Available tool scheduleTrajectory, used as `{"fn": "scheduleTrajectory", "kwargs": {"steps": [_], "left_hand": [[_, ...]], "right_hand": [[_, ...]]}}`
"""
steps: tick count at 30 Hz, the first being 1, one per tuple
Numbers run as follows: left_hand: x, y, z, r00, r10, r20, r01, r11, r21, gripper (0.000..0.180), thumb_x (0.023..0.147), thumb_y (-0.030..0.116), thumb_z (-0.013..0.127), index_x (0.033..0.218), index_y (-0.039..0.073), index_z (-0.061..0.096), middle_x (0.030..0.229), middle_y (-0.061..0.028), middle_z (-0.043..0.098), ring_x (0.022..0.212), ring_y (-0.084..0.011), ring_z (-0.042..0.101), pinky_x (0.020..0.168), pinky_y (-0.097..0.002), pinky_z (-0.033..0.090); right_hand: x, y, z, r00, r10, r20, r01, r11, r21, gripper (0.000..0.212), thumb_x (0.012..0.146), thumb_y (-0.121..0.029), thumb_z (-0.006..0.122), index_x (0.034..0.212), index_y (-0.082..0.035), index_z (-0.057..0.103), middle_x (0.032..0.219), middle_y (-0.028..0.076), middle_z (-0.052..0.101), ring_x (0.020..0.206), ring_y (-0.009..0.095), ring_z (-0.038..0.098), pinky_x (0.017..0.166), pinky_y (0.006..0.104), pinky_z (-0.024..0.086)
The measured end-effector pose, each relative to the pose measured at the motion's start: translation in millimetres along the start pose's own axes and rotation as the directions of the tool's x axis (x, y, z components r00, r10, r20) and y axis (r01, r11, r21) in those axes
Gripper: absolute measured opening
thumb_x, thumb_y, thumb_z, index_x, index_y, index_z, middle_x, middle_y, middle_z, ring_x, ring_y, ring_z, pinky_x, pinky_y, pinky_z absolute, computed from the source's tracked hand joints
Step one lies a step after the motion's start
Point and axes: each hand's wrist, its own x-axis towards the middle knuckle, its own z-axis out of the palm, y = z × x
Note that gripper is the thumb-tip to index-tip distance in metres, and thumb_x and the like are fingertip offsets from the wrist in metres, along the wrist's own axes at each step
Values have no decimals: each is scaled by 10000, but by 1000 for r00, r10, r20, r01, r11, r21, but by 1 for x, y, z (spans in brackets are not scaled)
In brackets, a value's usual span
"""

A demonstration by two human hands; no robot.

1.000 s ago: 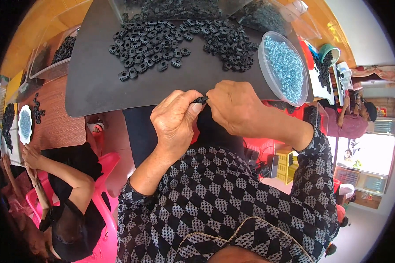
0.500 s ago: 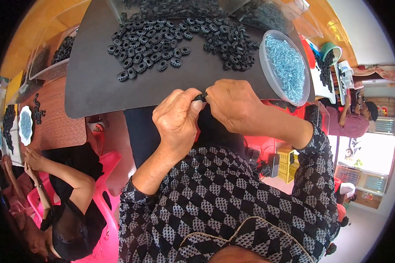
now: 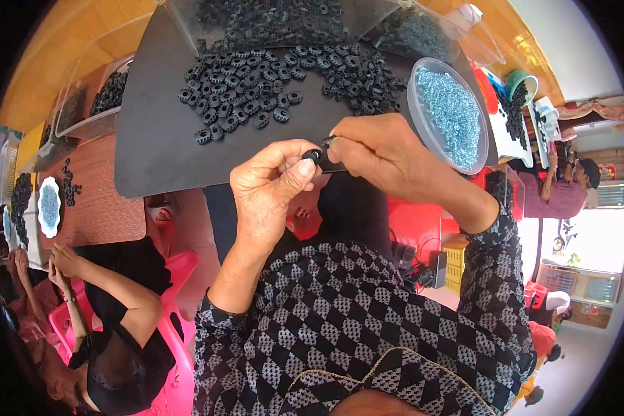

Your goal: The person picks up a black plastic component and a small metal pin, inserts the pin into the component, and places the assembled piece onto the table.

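Note:
My left hand (image 3: 267, 187) pinches a small black plastic part (image 3: 313, 155) with a round opening between thumb and fingers, at the front edge of the dark table (image 3: 180, 166). Close beside it, my right hand (image 3: 392, 152) is closed, its thumb and forefinger pinching a tiny dark piece (image 3: 328, 142) whose kind I cannot make out. Beyond both hands, many matching black plastic parts (image 3: 243, 90) lie in a loose heap. A second heap of black parts (image 3: 364, 80) spreads to its right. Small shiny light-blue pieces (image 3: 454, 118) fill a clear round tub (image 3: 416, 114) beyond my right wrist.
Clear bins (image 3: 187, 31) of black parts stand at the back. At left, a co-worker's hands (image 3: 64, 263) are by a brown table (image 3: 107, 208) holding a white dish (image 3: 49, 232). Pink chairs (image 3: 180, 347) stand below. A yellow crate (image 3: 455, 263) sits at right.
My hands, which met at the black part, are now slightly apart. The left has tilted the part so its opening shows. The whole view has shifted a little.

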Motion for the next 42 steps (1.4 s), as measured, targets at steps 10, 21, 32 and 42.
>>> {"fn": "scheduleTrajectory", "kwargs": {"steps": [10, 21, 32, 42], "left_hand": [[-1, -4, 6, 997, 64, -48, -59, 995, 86, 183, 807, 14, 646, 984, -36, 641, 757, -48, 639, 612, -87, 563, 479, -190, 419], [-1, -9, 2, 985, 172, -4, -165, 948, 272, 167, 787, -4, 665, 948, -47, 653, 751, -4, 548, 635, -62, 482, 544, -185, 391], [0, -16, 6, 976, 217, 1, -206, 925, 320, 161, 801, 24, 669, 942, -51, 652, 758, 2, 555, 627, -56, 477, 536, -178, 387], [-3, -11, 4, 992, 124, -23, -116, 968, 222, 148, 804, 19, 657, 942, -36, 654, 764, 0, 551, 655, -62, 481, 581, -187, 401]], "right_hand": [[-3, 7, 8, 986, -165, -18, 161, 977, -140, 215, 831, -171, 513, 684, -14, 505, 630, 168, 539, 605, 368, 558, 533, 439, 428], [-3, 16, 14, 955, -297, -7, 271, 881, -387, 198, 786, -169, 539, 646, -35, 496, 613, 155, 549, 592, 358, 567, 539, 457, 439], [-7, 18, 9, 968, -253, 8, 238, 901, -362, 195, 798, -175, 518, 668, -31, 504, 650, 155, 560, 633, 357, 571, 575, 470, 439], [-5, 13, 8, 982, -168, 88, 185, 950, -252, 198, 799, -164, 501, 676, -8, 488, 660, 189, 547, 643, 396, 550, 576, 489, 417]]}}
